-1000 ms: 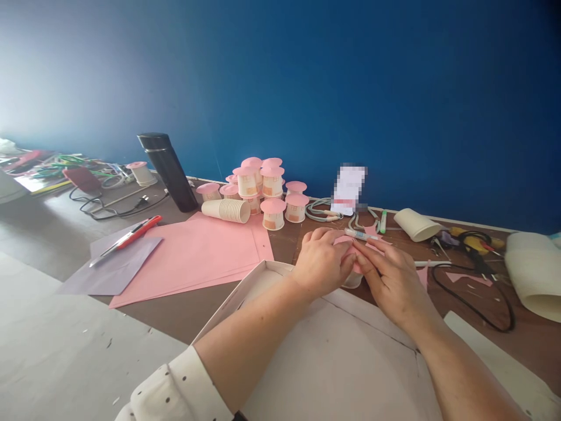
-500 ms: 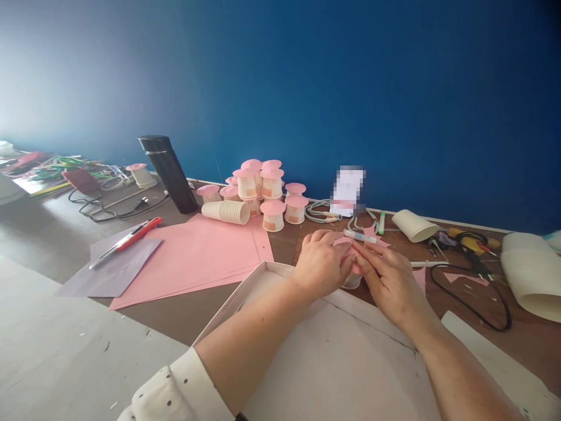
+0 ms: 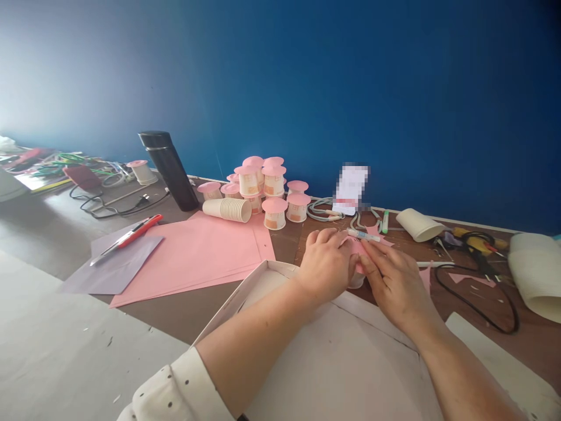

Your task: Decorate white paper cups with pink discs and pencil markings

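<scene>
Both my hands meet over a small white paper cup (image 3: 356,280) that stands on the brown table just beyond a shallow white box. My left hand (image 3: 326,264) curls round the cup's left side and presses a pink paper piece (image 3: 356,247) on its top. My right hand (image 3: 392,279) lies against the right side, fingers together on the same pink piece. A white pen (image 3: 363,235) rests just behind my fingers. The cup is mostly hidden by my hands.
The white box (image 3: 245,292) lies under my forearms. Pink paper sheets (image 3: 197,251) and a red-handled cutter (image 3: 129,234) lie to the left. Pink-topped cups (image 3: 269,190), a lying stack of cups (image 3: 228,209) and a black flask (image 3: 169,169) stand behind. Cables (image 3: 477,280) and a lying cup (image 3: 418,224) are at right.
My hands stay on the cup and pink piece with barely any shift. The view has moved slightly.
</scene>
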`<action>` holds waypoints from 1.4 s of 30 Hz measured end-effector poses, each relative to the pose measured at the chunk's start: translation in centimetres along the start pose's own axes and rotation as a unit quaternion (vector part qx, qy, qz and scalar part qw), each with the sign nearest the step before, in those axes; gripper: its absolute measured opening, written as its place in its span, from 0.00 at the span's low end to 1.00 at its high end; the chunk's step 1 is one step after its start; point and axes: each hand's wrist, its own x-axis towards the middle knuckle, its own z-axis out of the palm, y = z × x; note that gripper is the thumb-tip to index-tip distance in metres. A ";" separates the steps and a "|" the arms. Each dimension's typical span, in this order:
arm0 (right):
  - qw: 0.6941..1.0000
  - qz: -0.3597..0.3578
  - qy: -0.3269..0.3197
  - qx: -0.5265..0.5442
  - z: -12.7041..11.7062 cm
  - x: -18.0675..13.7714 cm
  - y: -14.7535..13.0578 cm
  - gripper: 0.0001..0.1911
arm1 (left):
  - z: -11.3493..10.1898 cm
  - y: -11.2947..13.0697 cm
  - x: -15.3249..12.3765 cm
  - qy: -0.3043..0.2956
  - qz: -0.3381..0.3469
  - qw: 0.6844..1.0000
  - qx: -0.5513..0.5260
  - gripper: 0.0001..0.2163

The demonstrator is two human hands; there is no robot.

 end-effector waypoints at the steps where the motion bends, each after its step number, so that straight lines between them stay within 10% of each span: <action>1: 1.000 -0.002 -0.002 -0.007 -0.1 0.0 -0.1 0.26 | 0.1 0.0 0.0 0.003 0.006 1.000 0.007 0.17; 42: 0.999 0.003 0.001 0.040 -0.1 0.4 -0.2 0.27 | 0.4 -0.2 0.1 0.004 -0.005 1.000 -0.009 0.20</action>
